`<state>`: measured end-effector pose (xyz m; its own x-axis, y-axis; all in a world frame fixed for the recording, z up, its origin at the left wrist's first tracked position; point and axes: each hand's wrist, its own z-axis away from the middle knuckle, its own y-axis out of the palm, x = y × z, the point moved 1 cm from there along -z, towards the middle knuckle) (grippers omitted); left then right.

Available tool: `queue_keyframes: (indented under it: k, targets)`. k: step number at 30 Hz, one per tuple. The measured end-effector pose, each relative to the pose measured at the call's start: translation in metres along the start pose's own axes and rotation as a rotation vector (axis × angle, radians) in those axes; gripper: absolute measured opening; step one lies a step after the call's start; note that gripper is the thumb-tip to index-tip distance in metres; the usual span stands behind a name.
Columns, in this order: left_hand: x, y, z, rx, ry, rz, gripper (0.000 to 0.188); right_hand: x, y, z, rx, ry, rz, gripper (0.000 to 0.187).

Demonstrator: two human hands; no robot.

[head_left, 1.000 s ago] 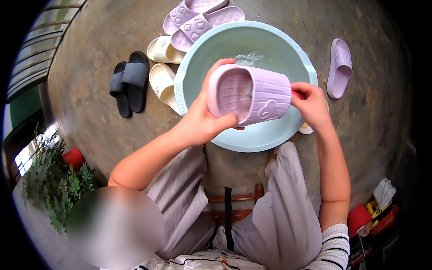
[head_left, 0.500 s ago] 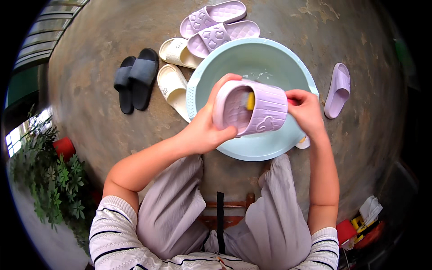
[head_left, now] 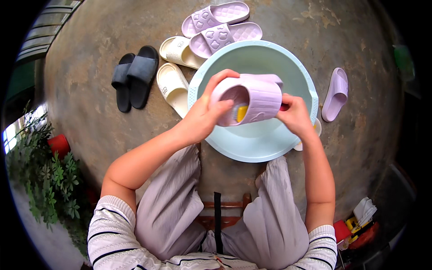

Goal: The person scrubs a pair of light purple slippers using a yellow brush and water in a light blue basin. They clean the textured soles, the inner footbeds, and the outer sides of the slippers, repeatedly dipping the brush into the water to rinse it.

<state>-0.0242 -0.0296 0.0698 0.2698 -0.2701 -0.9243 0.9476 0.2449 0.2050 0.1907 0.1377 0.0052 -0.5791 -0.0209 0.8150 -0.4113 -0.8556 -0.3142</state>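
Note:
My left hand (head_left: 203,116) is closed round the heel end of a lilac slide slipper (head_left: 264,100), its thumb reaching over the edge onto the footbed. Through the slipper's opening runs a brush (head_left: 242,113) with a yellow head and pale bristles; the head shows inside, under the strap. At the toe end, my right hand (head_left: 294,116) grips the brush's red handle, of which only a bit shows. Both hands hold these above a light blue round basin (head_left: 308,74). The basin's inside is partly hidden behind the slipper and hands.
Beyond the basin lie two lilac slippers (head_left: 245,31). White slippers (head_left: 168,81) touch its left side, black slippers (head_left: 144,76) farther left. A single lilac slipper (head_left: 335,94) lies right. A white object (head_left: 317,127) is partly under the basin's right rim. Left stands a leafy plant (head_left: 54,180).
The slipper has tilted and shifted slightly left and up. The yellow brush head has moved lower and left inside it, and my left thumb now lies on the footbed.

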Motion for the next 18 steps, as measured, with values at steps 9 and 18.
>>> queue_keyframes:
  k: [9, 18]
  targets:
    - [0.026, -0.006, -0.002, -0.017, 0.093, 0.174, 0.059, 0.025, -0.013, 0.002, 0.029, 0.024, 0.079, 0.020]
    - [0.031, -0.008, -0.001, -0.016, -0.002, 0.324, 0.071, 0.015, -0.025, -0.001, -0.098, 0.084, 0.035, 0.018]
